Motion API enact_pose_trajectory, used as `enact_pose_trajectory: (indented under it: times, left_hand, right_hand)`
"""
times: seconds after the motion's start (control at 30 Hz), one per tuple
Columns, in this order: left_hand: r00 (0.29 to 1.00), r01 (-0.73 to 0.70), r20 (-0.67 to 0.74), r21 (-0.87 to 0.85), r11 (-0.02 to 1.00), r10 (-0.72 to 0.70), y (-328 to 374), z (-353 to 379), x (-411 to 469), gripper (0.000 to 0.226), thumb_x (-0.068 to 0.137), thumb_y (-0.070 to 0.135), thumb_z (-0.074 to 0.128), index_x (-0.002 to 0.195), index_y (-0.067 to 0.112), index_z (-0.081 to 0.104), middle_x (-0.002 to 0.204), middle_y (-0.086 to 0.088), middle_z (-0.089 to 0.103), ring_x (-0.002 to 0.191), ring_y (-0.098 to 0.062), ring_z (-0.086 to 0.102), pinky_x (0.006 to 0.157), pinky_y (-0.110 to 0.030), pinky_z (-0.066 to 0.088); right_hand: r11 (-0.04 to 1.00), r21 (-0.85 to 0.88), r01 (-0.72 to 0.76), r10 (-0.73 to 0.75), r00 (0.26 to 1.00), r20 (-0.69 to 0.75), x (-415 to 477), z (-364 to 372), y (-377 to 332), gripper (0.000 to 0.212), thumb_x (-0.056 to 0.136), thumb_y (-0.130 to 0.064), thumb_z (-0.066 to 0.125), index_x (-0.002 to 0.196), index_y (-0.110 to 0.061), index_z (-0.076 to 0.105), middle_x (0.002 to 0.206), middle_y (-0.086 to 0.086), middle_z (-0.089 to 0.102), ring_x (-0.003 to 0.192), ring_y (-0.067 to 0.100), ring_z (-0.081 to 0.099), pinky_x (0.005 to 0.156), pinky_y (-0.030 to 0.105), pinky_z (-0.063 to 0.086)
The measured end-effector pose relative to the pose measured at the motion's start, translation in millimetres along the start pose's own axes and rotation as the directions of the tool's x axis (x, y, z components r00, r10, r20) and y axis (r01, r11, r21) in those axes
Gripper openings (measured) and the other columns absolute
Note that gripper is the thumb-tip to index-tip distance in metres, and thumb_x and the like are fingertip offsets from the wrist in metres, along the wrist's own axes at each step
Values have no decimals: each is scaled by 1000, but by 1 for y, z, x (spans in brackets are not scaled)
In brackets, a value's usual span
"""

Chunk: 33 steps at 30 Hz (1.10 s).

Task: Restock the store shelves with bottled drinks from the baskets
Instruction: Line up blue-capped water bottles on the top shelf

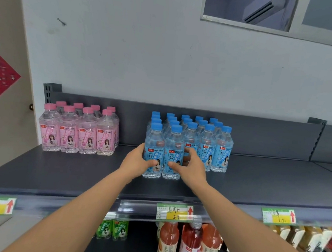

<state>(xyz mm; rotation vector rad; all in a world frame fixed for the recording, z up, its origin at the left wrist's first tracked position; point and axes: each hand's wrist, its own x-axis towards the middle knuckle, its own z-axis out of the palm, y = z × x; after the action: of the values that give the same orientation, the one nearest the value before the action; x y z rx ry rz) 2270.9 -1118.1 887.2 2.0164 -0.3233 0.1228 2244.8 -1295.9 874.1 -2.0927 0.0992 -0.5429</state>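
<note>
Two blue-capped soda bottles stand upright side by side at the front of a blue-label group (207, 144) on the dark grey top shelf (60, 169). My left hand (137, 163) wraps the left front bottle (153, 144) from its left side. My right hand (189, 167) wraps the right front bottle (174, 144) from its right side. Both bottles rest on the shelf surface. No basket is in view.
Several pink-capped peach soda bottles (78, 131) stand at the shelf's left end. Price tags (175, 212) line the shelf's front rail. Below are green bottles (112, 230) and reddish juice bottles (190, 245). A wall and window rise behind the shelf.
</note>
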Motion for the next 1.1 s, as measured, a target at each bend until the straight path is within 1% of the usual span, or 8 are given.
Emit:
enact_pose_trajectory:
  times: [0.17,0.27,0.37,0.47,0.67,0.77,0.9,1.1]
  left_hand:
    - [1000,-10,2,34,999,10,0,0,0,51,84,17,71,130,26,49,118,8,64,99,-8,58,80,-22,43]
    - [1000,-11,12,69,998,11,0,-1,2,52,84,19,71,130,26,50,117,8,64,99,-8,58,80,-22,43]
    - [1000,3,20,95,996,-5,1,-2,3,52,83,21,72,130,23,50,118,6,65,104,-12,60,87,-28,48]
    - [999,53,-2,106,993,-53,4,-1,1,48,81,20,74,122,17,49,117,2,64,104,-16,61,90,-35,51]
    - [985,101,-155,177,979,-74,26,11,-23,42,83,21,72,113,9,46,112,-5,60,102,-24,59,80,-36,48]
    - [972,83,-234,213,973,-32,39,25,-46,48,81,26,72,119,11,46,120,-11,55,113,-31,53,92,-45,48]
    - [958,45,-283,329,943,53,59,55,-95,58,90,25,63,140,10,38,139,-16,39,132,-33,30,106,-43,32]
    - [961,-117,-169,467,876,218,66,112,-175,32,90,20,62,121,11,61,121,-12,57,118,-30,48,98,-39,39]
  right_hand:
    - [999,-38,-7,6,1000,-25,0,3,3,61,74,-40,79,124,-22,48,111,-2,60,101,18,60,87,38,53]
    - [998,-56,-16,16,1000,-3,1,2,1,61,75,-41,78,124,-22,47,113,-1,60,102,18,59,83,34,51]
    - [997,-70,-19,21,999,31,-1,-4,-2,64,75,-42,78,126,-20,45,114,-1,60,101,17,58,79,30,47]
    - [997,-75,-28,31,999,37,-9,-14,-3,66,77,-38,78,130,-18,45,115,0,57,103,18,57,85,31,49]
    - [997,-68,24,-29,997,-74,-40,-57,5,27,84,-28,72,106,-18,60,88,-5,60,84,14,59,76,28,51]
    - [990,-119,69,-84,989,-123,-66,-83,15,17,85,-26,70,99,-19,63,81,-9,60,77,12,58,77,30,52]
    - [974,-212,81,-103,990,-95,-112,-125,42,14,87,-27,68,99,-20,65,82,-11,60,78,10,59,76,30,52]
    - [935,-354,-9,12,1000,6,-188,-186,102,13,86,-24,67,97,-17,66,88,-1,66,84,17,61,77,34,53]
